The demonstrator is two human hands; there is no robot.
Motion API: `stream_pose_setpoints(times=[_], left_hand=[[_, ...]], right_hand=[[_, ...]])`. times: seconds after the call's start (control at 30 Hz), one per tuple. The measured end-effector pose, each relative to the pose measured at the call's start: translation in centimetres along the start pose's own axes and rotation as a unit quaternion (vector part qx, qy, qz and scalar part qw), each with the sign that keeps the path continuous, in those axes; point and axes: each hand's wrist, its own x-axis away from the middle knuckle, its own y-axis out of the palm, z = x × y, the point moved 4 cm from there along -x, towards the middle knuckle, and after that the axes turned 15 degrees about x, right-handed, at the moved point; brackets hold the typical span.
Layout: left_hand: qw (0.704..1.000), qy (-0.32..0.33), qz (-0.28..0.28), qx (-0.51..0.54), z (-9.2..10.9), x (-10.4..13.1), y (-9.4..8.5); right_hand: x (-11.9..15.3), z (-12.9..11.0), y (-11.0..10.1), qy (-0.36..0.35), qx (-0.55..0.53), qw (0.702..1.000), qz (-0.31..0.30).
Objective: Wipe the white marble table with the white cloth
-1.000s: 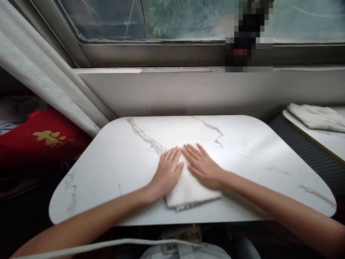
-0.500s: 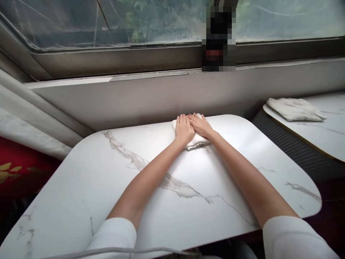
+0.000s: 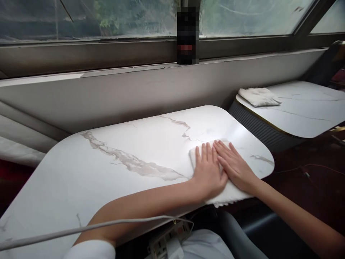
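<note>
A folded white cloth (image 3: pixel 229 192) lies on the white marble-patterned table (image 3: pixel 151 144), its ragged near edge reaching the table's front edge. My left hand (image 3: pixel 208 171) presses flat on the cloth, fingers stretched out and pointing away from me. Beside it, and touching it, my right hand (image 3: pixel 235 165) lies flat on the cloth too, angled inward with its fingers extended. Both palms and the cloth's middle beneath them are hidden.
A second marble-patterned table (image 3: pixel 307 111) stands to the right with another folded white cloth (image 3: pixel 258 97) on its corner. A grey cable (image 3: pixel 107 225) crosses the near left, by a power strip (image 3: pixel 169 239). A wall and windows (image 3: pixel 140 21) run behind.
Both hands have slid the cloth from the table's far edge toward me and to the right, near the front edge. The view has shifted right; the cable and power strip show more.
</note>
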Motion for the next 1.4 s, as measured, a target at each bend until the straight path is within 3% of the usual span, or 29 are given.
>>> stream_pose_setpoints(times=[0.13,0.23,0.3,0.43,0.57,0.67,0.77,0.87,1.0,1.1,1.23,1.33,1.4], left_hand=[[0.998,-0.006,-0.011,0.055,3.7,-3.7,2.5],[0.995,-0.04,-0.003,0.088,4.4,-8.3,4.1],[0.995,-0.047,0.024,0.084,3.7,-11.5,4.5],[0.996,-0.052,0.07,0.027,-0.5,-17.6,3.8],[0.997,-0.046,0.049,-0.03,-6.3,-22.8,1.9],[0.995,-0.071,0.056,-0.05,-9.9,-25.0,0.4],[0.993,-0.082,0.07,-0.054,-11.5,-25.7,-0.3],[0.993,-0.069,0.077,-0.058,-10.9,-25.1,-0.1],[0.996,-0.033,0.057,-0.057,-6.4,-21.6,1.6],[0.998,-0.007,0.041,-0.047,-1.3,-16.5,2.9],[0.998,0.056,-0.009,-0.031,4.1,-8.0,3.0],[0.994,0.099,-0.041,-0.012,4.6,-2.9,1.8],[0.994,0.097,-0.049,-0.005,3.0,-1.1,0.8]], right_hand=[[2.2,6.0,-0.5,0.062,0.016,0.998,-0.025],[0.5,11.0,-0.2,0.076,0.041,0.996,-0.039],[-2.0,13.5,0.1,0.072,0.054,0.995,-0.033],[-9.5,16.3,1.3,0.072,0.057,0.996,-0.021],[-17.8,16.7,2.7,0.064,0.063,0.996,-0.016],[-22.3,16.2,3.5,0.036,0.061,0.997,-0.011],[-24.0,15.8,3.7,0.027,0.053,0.998,-0.004],[-22.7,15.8,3.4,0.043,0.043,0.998,0.007],[-16.1,15.5,2.2,0.07,0.04,0.997,0.016],[-8.3,13.7,0.9,0.079,0.039,0.995,0.041],[1.4,8.5,-0.6,0.091,0.056,0.992,0.06],[4.5,4.0,-0.7,0.08,0.071,0.993,0.052],[3.9,1.6,-0.1,0.055,0.076,0.995,0.04]])
